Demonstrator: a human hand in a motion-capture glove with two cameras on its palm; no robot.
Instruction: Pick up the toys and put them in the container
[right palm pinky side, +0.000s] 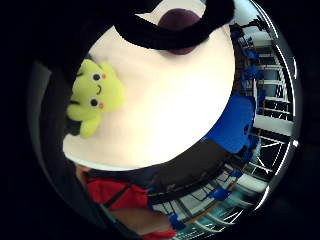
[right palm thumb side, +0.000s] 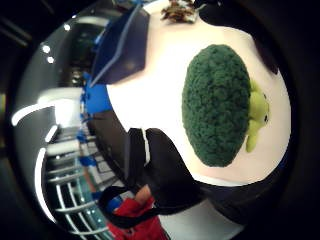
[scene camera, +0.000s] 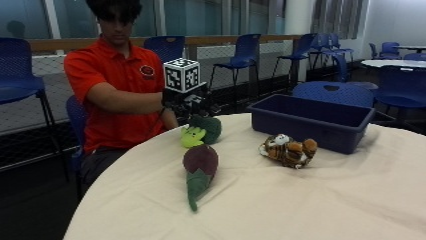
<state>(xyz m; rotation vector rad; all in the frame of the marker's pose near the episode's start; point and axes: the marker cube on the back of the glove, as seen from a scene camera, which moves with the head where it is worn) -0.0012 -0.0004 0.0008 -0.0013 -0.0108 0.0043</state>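
Above the broccoli toy (scene camera: 202, 131) on the table (scene camera: 319, 200), the gloved hand (scene camera: 190, 103) hovers (fingers hard to make out, so grip unclear); bin (scene camera: 313, 121) nearby.

Blue chairs (scene camera: 243, 52) line big windows (scene camera: 193, 17) behind the round, cream-covered table (scene camera: 319, 200).

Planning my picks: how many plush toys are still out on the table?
3: green broccoli plush under the gloved right hand, purple eggplant plush mid-table, striped tiger plush beside the blue plastic bin.

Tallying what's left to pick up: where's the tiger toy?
In the outside view, the tiger toy lies on the table, just in front of the blue container.
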